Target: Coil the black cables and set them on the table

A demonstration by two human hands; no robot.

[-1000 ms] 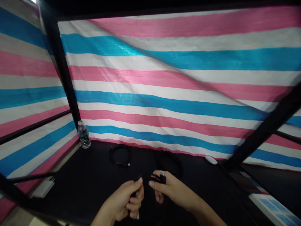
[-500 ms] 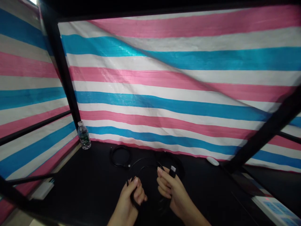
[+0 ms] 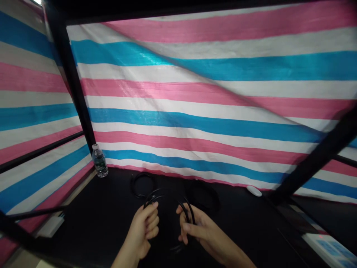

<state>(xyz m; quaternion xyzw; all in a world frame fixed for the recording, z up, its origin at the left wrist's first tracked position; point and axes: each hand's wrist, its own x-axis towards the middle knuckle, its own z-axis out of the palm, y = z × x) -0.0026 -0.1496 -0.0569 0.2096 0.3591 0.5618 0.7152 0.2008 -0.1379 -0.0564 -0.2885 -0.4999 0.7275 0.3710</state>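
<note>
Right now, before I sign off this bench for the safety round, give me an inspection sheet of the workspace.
Surface: black tabletop.
In hand: black cable, looped between both hands.
Hands: left hand and right hand both curled around the cable.
Clutter: water bottle in the back left corner; white oval object at the back right.
Cables: two more black coils lying at the back, the right one faint against the tabletop.
Surroundings: striped pink, blue and white tarp on a black frame.
Other people: nothing seen.
</note>
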